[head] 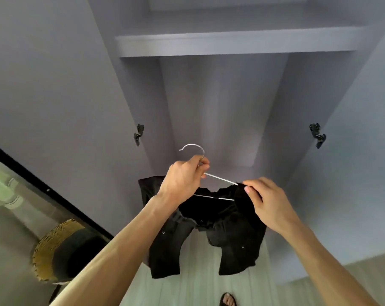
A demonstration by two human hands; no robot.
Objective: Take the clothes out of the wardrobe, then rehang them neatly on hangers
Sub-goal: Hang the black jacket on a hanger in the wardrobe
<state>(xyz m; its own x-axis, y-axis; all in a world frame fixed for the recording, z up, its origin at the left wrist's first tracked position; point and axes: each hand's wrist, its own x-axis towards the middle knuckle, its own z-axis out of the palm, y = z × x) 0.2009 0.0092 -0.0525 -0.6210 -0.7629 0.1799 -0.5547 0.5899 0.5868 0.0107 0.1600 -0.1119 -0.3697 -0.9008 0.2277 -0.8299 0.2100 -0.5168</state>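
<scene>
Head view: grips thin silver wire hanger [220, 179] at its neck with curled fingers of left hand [182, 180]; pinches draped black buttoned garment [229, 226] at hanger's right end with right hand [268, 202] fingers, before open grey wardrobe [220, 96].

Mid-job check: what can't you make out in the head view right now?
Head view only:
hanger: left end behind the left hand; right tip under the right hand pinching the black garment.
basket: contents dark, blurred.
foot: cut by the bottom edge.

head-worn camera, close, facing wardrobe [220, 107] interior
</scene>
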